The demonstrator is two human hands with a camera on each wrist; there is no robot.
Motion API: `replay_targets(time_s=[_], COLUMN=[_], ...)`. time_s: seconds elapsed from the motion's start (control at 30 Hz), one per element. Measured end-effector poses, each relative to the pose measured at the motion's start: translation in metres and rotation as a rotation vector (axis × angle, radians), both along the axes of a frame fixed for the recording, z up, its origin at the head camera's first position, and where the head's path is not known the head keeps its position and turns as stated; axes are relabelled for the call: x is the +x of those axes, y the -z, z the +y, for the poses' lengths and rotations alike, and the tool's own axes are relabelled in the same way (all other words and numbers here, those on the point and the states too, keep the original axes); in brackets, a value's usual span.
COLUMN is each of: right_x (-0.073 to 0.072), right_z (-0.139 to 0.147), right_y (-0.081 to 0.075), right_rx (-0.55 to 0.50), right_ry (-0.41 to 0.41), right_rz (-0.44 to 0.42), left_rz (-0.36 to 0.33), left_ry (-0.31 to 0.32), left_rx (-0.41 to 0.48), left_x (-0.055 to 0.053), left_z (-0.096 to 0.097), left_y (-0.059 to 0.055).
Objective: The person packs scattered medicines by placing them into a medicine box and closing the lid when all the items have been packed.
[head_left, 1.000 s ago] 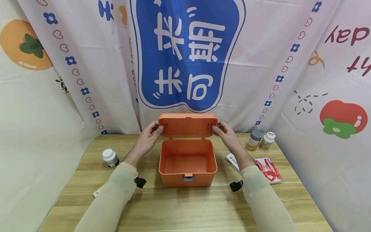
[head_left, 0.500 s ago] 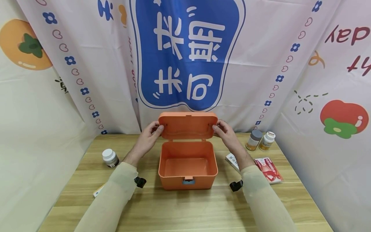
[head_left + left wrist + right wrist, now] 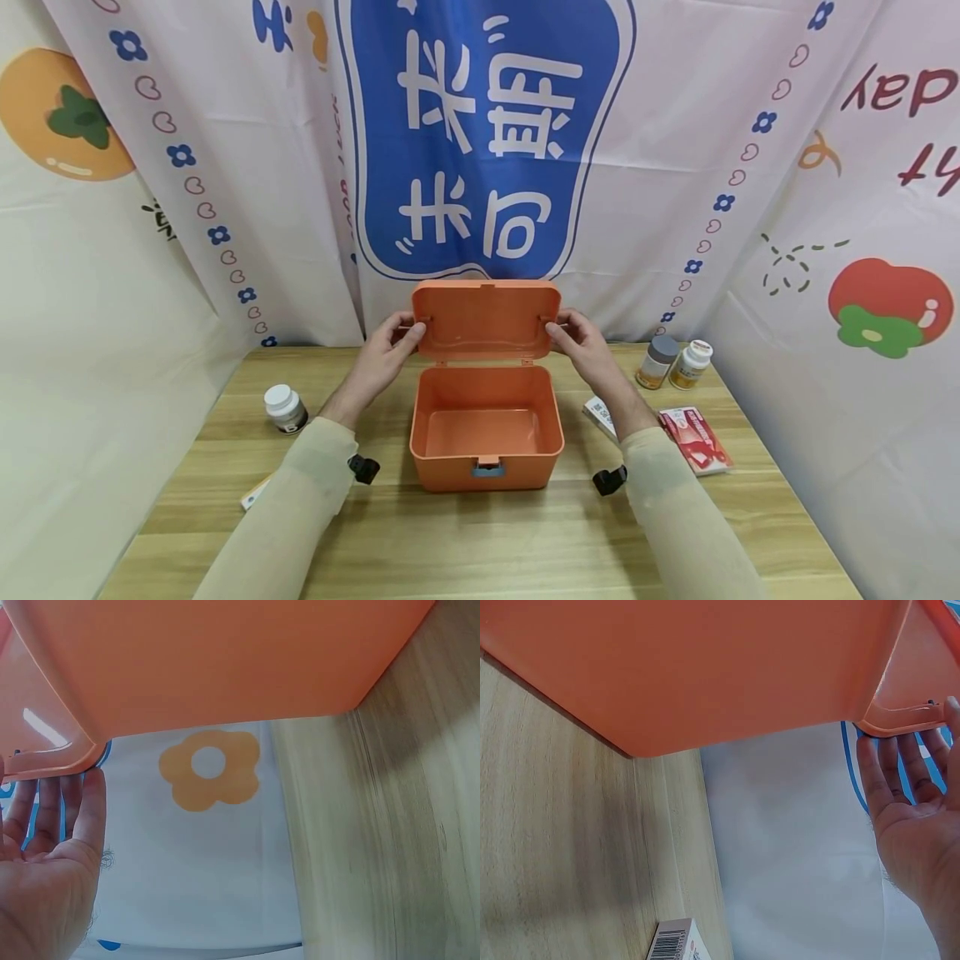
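An orange plastic box (image 3: pixel 450 475) stands on the wooden table in the middle of the head view, its interior bare. Its hinged lid (image 3: pixel 486 321) is raised at the back, and a grey-blue latch (image 3: pixel 488 469) sits on the front wall. My left hand (image 3: pixel 377 364) pinches the lid's left side, thumb on the inner face and fingers behind. On the opposite side, my right hand (image 3: pixel 594 360) holds the lid the same way. Both wrist views show fingers behind the lid's edge (image 3: pixel 64 766), with the box's side wall (image 3: pixel 705 667) close by.
A white-capped dark bottle (image 3: pixel 286 408) stands left; a small box (image 3: pixel 255 493) is partly behind the left sleeve. At right are a grey-capped bottle (image 3: pixel 657 363), a white-capped bottle (image 3: pixel 691 365), a red-and-white packet (image 3: pixel 696 440) and a white carton (image 3: pixel 600 415). Printed cloth (image 3: pixel 300 250) hangs behind.
The lid has swung farther up and back, its inner face showing more. The box has shifted slightly toward me. Both hands have kept their hold, almost in place.
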State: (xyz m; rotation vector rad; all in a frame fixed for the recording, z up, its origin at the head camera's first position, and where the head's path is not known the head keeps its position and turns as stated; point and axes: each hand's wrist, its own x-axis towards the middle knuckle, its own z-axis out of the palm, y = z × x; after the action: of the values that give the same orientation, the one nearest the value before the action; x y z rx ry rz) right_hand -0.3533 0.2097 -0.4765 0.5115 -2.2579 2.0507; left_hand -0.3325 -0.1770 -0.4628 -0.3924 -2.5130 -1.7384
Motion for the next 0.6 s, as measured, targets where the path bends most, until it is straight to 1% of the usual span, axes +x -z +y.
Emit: replay_targets(time_s=[0.17, 0.3, 0.6], right_x=[0.0005, 0.0001, -0.0047], right_z=[-0.0002, -0.0012, -0.0026], right_y=[-0.0005, 0.0007, 0.0067], right_rx=[0.029, 0.034, 0.052], right_ry=[-0.005, -0.012, -0.002], right_rz=[0.023, 0.026, 0.044], left_rz=[-0.015, -0.022, -0.014], left_ry=[0.006, 0.010, 0.029], left_rx=[0.006, 0.004, 0.045], left_x=[-0.0024, -0.0032, -0.0057], left_z=[-0.0013, -0.0009, 0.0000], left_y=[0.0025, 0.0028, 0.0051])
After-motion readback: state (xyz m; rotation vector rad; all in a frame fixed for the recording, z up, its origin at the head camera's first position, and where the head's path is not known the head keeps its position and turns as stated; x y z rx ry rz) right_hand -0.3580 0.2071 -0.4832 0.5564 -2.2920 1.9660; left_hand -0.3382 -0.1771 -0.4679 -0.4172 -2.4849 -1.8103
